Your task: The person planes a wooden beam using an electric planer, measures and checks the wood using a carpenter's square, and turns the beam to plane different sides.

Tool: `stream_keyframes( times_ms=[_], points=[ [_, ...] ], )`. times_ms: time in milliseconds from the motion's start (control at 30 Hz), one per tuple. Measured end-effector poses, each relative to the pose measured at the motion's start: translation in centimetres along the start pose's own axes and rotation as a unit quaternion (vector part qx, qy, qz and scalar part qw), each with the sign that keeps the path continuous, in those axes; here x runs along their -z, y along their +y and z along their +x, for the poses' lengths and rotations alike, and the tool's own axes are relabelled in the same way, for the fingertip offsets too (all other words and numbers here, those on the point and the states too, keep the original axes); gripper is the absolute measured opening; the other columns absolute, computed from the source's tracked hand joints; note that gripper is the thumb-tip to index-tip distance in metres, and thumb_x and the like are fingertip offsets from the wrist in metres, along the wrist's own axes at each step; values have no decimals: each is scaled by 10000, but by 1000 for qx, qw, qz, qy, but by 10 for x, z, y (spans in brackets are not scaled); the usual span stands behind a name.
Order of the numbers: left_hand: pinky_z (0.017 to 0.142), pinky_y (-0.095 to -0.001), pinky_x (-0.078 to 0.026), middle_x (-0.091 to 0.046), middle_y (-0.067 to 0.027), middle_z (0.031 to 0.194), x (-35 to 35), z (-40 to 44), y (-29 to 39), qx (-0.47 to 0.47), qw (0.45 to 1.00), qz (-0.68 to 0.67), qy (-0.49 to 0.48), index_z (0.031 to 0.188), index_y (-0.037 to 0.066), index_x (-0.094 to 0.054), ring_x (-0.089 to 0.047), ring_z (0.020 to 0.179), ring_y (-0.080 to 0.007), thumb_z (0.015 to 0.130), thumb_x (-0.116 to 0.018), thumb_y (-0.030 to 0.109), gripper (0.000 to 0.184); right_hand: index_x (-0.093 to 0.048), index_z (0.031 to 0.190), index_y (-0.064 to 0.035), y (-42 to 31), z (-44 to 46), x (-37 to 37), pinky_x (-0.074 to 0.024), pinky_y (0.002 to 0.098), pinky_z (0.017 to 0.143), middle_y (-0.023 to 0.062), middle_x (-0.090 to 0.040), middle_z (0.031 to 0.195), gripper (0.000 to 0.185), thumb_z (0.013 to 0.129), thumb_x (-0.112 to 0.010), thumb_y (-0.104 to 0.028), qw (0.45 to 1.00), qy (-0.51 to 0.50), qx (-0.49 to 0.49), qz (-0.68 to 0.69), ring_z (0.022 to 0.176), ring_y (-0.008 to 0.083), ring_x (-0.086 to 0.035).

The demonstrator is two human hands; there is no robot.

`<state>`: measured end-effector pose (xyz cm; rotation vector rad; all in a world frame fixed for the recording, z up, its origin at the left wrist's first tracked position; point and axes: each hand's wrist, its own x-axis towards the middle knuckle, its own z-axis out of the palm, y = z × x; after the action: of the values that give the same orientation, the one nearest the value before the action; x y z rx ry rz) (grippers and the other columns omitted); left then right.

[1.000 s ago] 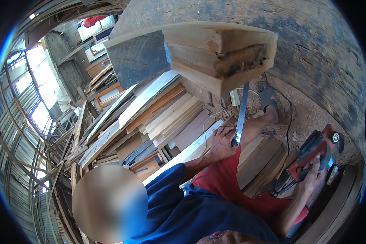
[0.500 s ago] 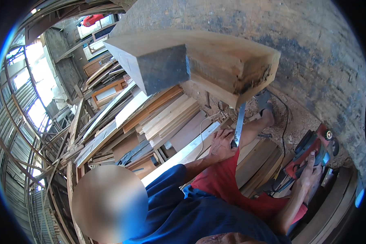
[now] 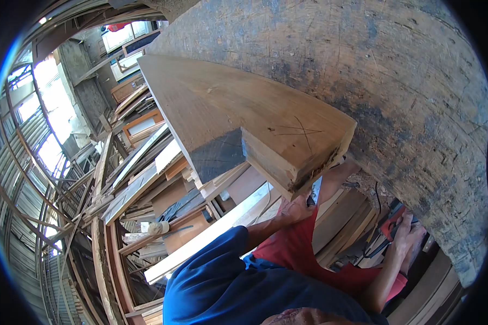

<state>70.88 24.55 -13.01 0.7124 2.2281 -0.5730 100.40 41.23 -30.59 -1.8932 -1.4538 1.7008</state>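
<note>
Notch cut and cross marked in timber, laid along counter; rough end apparently left undressed. Metal blade held by left hand, red tool by right hand; fingers curled round each, partly hidden.

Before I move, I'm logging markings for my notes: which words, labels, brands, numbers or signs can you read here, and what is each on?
"X": a drawn cross, or crossed lines much like one, on the large wooden block.
Metal blade: dark marks, too small to read.
Red tool: mostly hidden, no lettering readable.
No words, labels, brands or numbers can be read.
</note>
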Motion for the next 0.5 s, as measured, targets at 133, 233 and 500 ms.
stream_keyframes(
  times_ms=[133, 233, 500],
  points=[
    [1067, -463, -383, -636, -66, 1304, 1, 4, 5, 3, 1000, -16, -1, 1117, 67, -703, -538, 1215, -301, 672, -728, 234, 476, -649, 884, -28, -11, 6, 5, -393, 251, 504, 7, -604, 707, 175, 980, -638, -174, 979, -24, -189, 78, 565, 84, -517],
    [1078, -468, -376, -630, -70, 1310, 2, 3, 8, -8, 999, -38, 14, 1119, 58, -698, -534, 1218, -306, 682, -725, 230, 470, -645, 918, -16, -7, 11, 5, -387, 244, 502, 8, -610, 724, 116, 964, -610, -117, 971, -50, -186, 140, 571, 81, -518],
    [1078, -470, -382, -620, -81, 1321, 2, 3, 4, -25, 999, -14, 36, 1128, 47, -691, -526, 1231, -323, 715, -727, 243, 459, -640, 1093, -21, -38, 7, -3, -363, 229, 501, -24, -600, 763, 199, 980, -697, -175, 982, -66, -151, 89, 575, 48, -484]
  ],
)
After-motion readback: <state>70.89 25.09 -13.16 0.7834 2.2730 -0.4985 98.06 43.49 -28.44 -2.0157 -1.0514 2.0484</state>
